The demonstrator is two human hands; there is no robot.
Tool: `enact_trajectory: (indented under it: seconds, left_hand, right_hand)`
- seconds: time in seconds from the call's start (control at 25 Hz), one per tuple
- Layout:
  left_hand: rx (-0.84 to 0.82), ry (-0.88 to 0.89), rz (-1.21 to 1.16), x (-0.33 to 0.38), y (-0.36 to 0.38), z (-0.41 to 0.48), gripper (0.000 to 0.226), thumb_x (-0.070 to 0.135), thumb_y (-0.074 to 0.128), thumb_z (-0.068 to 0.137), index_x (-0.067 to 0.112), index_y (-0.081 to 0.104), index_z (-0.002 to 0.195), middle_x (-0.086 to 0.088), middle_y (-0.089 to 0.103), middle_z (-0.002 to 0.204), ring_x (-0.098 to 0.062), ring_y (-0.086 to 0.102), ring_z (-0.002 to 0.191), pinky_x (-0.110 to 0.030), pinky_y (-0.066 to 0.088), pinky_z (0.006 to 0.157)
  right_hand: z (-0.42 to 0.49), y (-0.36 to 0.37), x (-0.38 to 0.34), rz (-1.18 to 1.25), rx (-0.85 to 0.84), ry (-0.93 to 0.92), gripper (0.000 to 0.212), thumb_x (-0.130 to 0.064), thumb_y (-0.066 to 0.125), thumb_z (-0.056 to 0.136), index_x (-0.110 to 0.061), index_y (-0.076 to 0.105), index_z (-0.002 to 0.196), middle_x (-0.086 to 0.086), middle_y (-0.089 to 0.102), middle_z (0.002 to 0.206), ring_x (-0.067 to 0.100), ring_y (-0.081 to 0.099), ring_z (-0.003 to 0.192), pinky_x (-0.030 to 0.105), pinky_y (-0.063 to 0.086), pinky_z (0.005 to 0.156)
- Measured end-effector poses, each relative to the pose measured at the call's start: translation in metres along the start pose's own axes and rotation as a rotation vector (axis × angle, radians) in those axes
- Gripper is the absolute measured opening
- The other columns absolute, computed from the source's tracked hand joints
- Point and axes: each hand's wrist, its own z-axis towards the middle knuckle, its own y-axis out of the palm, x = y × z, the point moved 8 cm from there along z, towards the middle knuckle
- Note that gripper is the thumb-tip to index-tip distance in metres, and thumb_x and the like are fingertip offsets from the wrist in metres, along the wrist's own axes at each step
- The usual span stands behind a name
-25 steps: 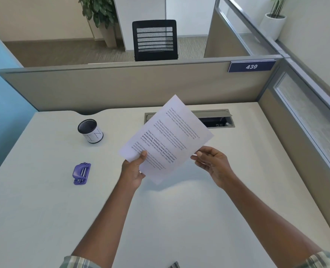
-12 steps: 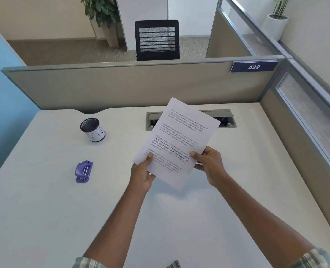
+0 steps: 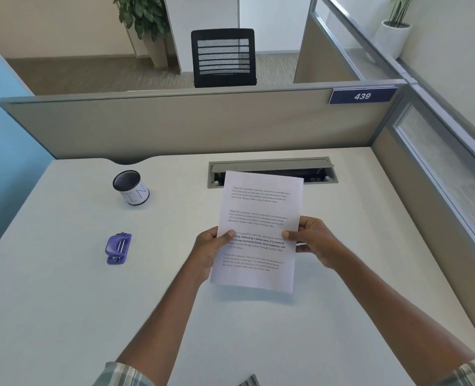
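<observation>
Head view shows 1 sheet of paper (image 3: 261, 207) with printed text, held in the air above the desk (image 3: 63, 302), in front of the person and near the cable slot (image 3: 272, 165). The left hand (image 3: 208, 249) pinches the left edge and the right hand (image 3: 314, 240) pinches the right edge, each with the thumb on the printed face and the other fingers behind it. I judge the sheet to be very light, thin and soft, so it bends easily and can crease or tear under a hard pinch. It is best to hold it by the 2 side edges near the middle, with gentle pressure, so that it stays flat. The hole punch (image 3: 118, 248) and the pen cup (image 3: 131, 188) stand well apart at the left.
</observation>
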Motion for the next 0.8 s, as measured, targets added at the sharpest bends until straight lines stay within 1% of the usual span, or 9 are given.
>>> enact_trajectory:
  seconds: [0.08,0.16,0.24,0.36,0.44,0.52,0.56,0.68,0.8]
  left_hand:
    - [0.012,0.000,0.000,-0.002,0.003,-0.001,0.027,0.019,0.084,0.093,0.011,0.081,0.119,-0.012,0.085,0.114,-0.029,0.082,0.097,-0.041,0.068,0.081]
    - [0.057,0.010,-0.024,-0.005,0.004,-0.001,0.023,0.016,0.084,0.093,0.011,0.081,0.116,-0.012,0.085,0.111,-0.028,0.082,0.093,-0.039,0.068,0.077]
    - [0.100,0.019,-0.060,-0.007,0.003,-0.001,0.021,0.013,0.084,0.093,0.009,0.082,0.114,-0.012,0.086,0.110,-0.027,0.082,0.090,-0.038,0.067,0.077]
    - [0.123,0.019,-0.078,-0.009,0.001,-0.002,0.022,0.013,0.084,0.093,0.007,0.081,0.114,-0.011,0.085,0.110,-0.028,0.081,0.093,-0.039,0.066,0.082]
    - [0.131,0.009,-0.099,-0.010,-0.001,-0.002,0.020,0.013,0.084,0.093,0.007,0.082,0.112,-0.011,0.086,0.108,-0.026,0.082,0.089,-0.037,0.067,0.074]
    - [0.142,0.005,-0.128,-0.010,-0.007,-0.002,0.016,0.016,0.083,0.095,0.008,0.082,0.109,-0.010,0.086,0.106,-0.021,0.083,0.083,-0.033,0.066,0.067]
    - [0.153,0.001,-0.134,-0.010,-0.012,-0.002,0.014,0.018,0.082,0.096,0.010,0.082,0.107,-0.009,0.086,0.106,-0.019,0.082,0.081,-0.032,0.065,0.068]
    - [0.210,-0.031,-0.135,-0.010,-0.037,-0.002,0.009,0.026,0.079,0.098,0.019,0.082,0.104,-0.001,0.086,0.099,-0.017,0.077,0.076,-0.031,0.060,0.076]
    - [0.277,-0.030,-0.147,-0.008,-0.072,-0.004,0.012,0.026,0.079,0.099,0.018,0.083,0.106,-0.003,0.085,0.094,-0.017,0.079,0.076,-0.029,0.064,0.070]
  right_hand:
    - [-0.001,0.001,0.002,-0.027,-0.024,0.007,0.035,-0.010,0.085,0.092,-0.013,0.079,0.126,0.005,0.085,0.118,0.029,0.083,0.106,0.042,0.069,0.083]
    - [0.000,0.000,0.004,-0.027,-0.006,0.006,0.031,-0.013,0.084,0.095,-0.014,0.079,0.125,0.005,0.086,0.117,0.028,0.084,0.104,0.039,0.069,0.080]
    - [0.003,-0.002,0.006,-0.021,0.055,0.007,0.025,-0.017,0.083,0.096,-0.010,0.078,0.120,0.008,0.086,0.112,0.027,0.085,0.099,0.036,0.070,0.074]
    - [0.007,-0.006,0.010,-0.030,0.156,0.007,0.016,-0.013,0.083,0.096,-0.004,0.076,0.107,0.014,0.086,0.103,0.026,0.085,0.087,0.036,0.069,0.068]
    - [0.010,-0.004,0.011,-0.025,0.178,-0.001,0.011,-0.011,0.083,0.095,-0.005,0.077,0.101,0.013,0.087,0.099,0.026,0.084,0.084,0.035,0.068,0.067]
    - [0.012,-0.001,0.011,-0.003,0.168,-0.002,0.012,-0.011,0.085,0.093,-0.005,0.077,0.101,0.014,0.086,0.099,0.025,0.084,0.083,0.033,0.068,0.067]
    - [0.012,0.002,0.011,0.012,0.158,-0.002,0.014,-0.011,0.086,0.093,-0.005,0.077,0.102,0.014,0.086,0.100,0.024,0.084,0.084,0.032,0.068,0.067]
    - [0.016,0.007,0.010,0.041,0.135,-0.005,0.019,-0.011,0.086,0.092,-0.002,0.077,0.106,0.017,0.086,0.103,0.026,0.084,0.086,0.033,0.068,0.071]
    - [0.021,0.011,0.011,0.040,0.128,-0.004,0.022,-0.012,0.085,0.093,-0.001,0.077,0.110,0.017,0.086,0.105,0.027,0.084,0.088,0.034,0.068,0.072]
